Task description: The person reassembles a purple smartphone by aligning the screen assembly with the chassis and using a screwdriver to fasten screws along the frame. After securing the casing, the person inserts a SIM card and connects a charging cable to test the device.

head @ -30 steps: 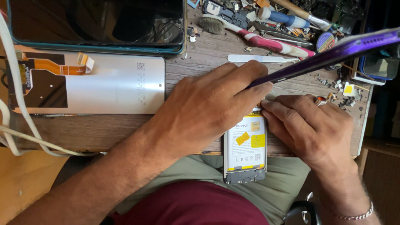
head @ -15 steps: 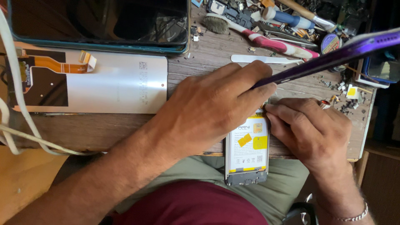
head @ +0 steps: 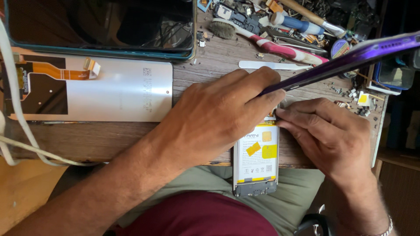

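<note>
Left hand point(head: 218, 118) fingers are curling over the far end of the opened phone point(head: 257, 161), fingertips pressing against the low edge of a purple back cover point(head: 350, 59) that is slanting up and away to the right; whether they are pinching it, cannot tell. Right hand point(head: 328, 135) fingers are narrowing to a pinch at the phone's far right corner, touching a small part there too tiny to make out.

The opened phone is lying lengthwise, its far end on the worn wooden counter point(head: 205, 65) and its near end hanging past the near edge over the lap. It is showing a flat white battery with yellow stickers and a grey metal-looking bottom section.

To the left, a flat silvery display panel point(head: 122, 91) with an orange flex ribbon is lying face down. Far left, a glossy dark tablet screen point(head: 100, 26) with a teal rim is sitting. Far right, a cluttered pile: red-handled pliers point(head: 284, 48), a bristle brush point(head: 218, 28), a thin white pry tool point(head: 271, 65), small loose screws and bits. A white cable point(head: 17, 131) is looping at the left.
</note>
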